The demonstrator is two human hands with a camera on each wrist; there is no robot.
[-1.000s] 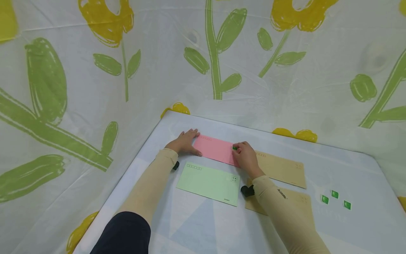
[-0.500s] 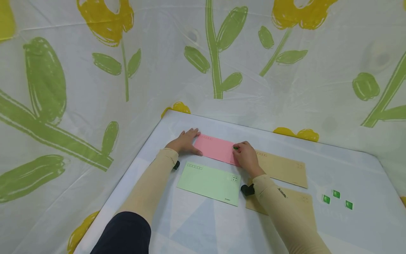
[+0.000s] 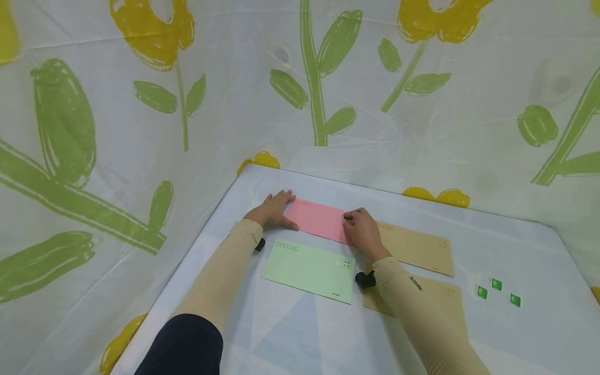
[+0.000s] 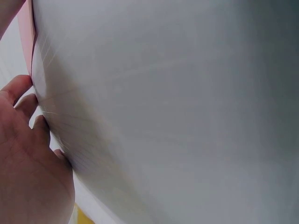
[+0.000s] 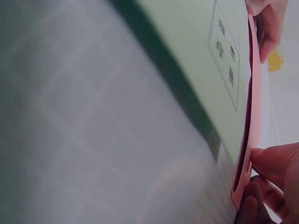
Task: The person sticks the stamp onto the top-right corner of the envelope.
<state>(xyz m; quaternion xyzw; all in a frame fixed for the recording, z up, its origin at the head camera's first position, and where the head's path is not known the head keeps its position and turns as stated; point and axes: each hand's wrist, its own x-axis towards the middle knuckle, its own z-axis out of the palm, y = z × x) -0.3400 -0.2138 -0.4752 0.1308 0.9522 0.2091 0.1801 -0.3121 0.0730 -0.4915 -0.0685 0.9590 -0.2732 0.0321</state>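
Note:
A pink envelope point(image 3: 316, 217) lies on the table toward the back, a row of small boxes printed at its upper left. My left hand point(image 3: 272, 209) rests at its left end, thumb and fingers spread across the corners; the left wrist view shows this hand point(image 4: 35, 154) with fingertips at the table. Over the envelope's upper right corner, my right hand point(image 3: 364, 232) pinches a small green square sticker point(image 3: 347, 217) between thumb and fingertips. In the right wrist view, the right thumb point(image 5: 271, 158) touches the pink envelope's edge point(image 5: 255, 112), and the sticker is hidden.
A light green envelope point(image 3: 307, 271) lies just in front of the pink one. Two tan envelopes, one farther back point(image 3: 417, 249) and one nearer point(image 3: 450, 302), lie to the right, the nearer partly under the right forearm. Three green stickers point(image 3: 496, 284) lie farther right.
The green sticker in my right hand has tipped, so less of its face shows. Both hands stay in nearly the same place.

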